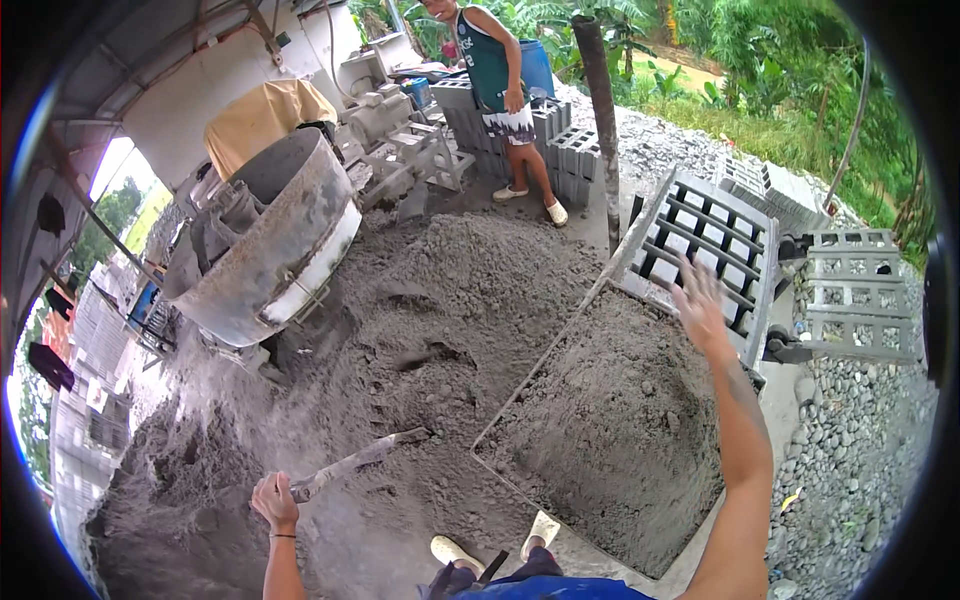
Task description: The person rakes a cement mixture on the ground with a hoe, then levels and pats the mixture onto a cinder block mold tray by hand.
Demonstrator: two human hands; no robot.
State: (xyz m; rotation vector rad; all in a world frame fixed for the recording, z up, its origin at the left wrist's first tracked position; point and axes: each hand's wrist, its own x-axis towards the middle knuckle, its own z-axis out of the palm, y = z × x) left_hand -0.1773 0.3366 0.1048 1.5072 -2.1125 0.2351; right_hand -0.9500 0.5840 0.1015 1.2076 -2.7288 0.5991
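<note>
At the lower left, my left hand (275, 503) is closed round the near end of a shovel's grey handle (360, 460). The handle slants up and right to the heap of damp grey concrete mix (480, 270), and its blade cannot be made out there. My right hand (700, 303) is stretched out with fingers apart, slightly blurred, over the near part of a metal block mould (690, 245) with dark bars across its top. Nothing shows in that hand. Below it, a second mound of mix (620, 420) lies on a flat board.
A large round mixer drum (265, 240) tilts at the left. Another person (500, 90) stands behind the heap near stacked hollow blocks (575, 160). A dark post (600, 130) rises beside the mould. Block pallets (860, 290) and gravel (850, 450) lie to the right.
</note>
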